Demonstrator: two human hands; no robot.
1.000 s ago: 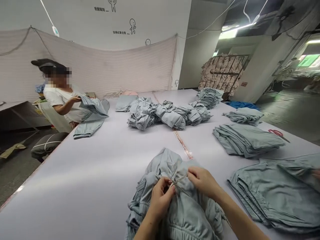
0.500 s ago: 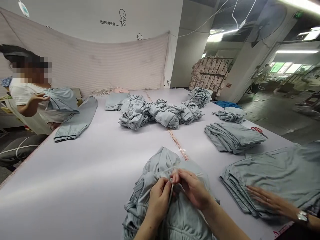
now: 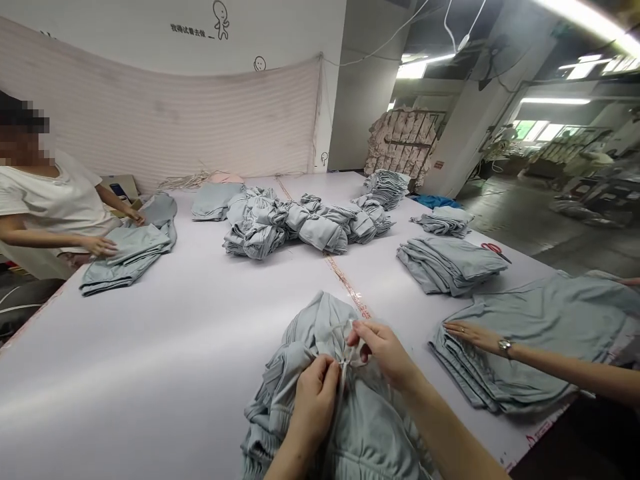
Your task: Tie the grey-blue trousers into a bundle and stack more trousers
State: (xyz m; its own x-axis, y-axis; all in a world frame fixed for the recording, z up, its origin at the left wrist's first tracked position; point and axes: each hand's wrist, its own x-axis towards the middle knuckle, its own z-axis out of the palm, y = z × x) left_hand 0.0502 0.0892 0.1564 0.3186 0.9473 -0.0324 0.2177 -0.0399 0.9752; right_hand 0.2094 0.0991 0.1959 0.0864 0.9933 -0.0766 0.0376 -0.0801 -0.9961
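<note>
Presently I have the left hand closed in a pinch, thumb and forefinger on the pale tie at the middle of the gathered bundle. The right hand is partly curled, fingertips at the tie's loop; I cannot tell whether they grip the strand. The bundle, grey-green cloth with ruched edges, lies at the near centre of the surface, both forearms reaching over it.

Beyond it I log a reddish strip running away along the surface to a row of crumpled bundles, packed together and touching. Just left of that row, a flat folded pile; at its far right, an upright layered stack.

Right side, far to near: a small folded stack; a larger folded stack with red-handled scissors beside it; then a broad spread of garments. A co-worker's hand, watch at the wrist, rests flat on the near part of that spread.

At left, I note a person in a white top, hands on a folded garment near the surface's left edge.
</note>
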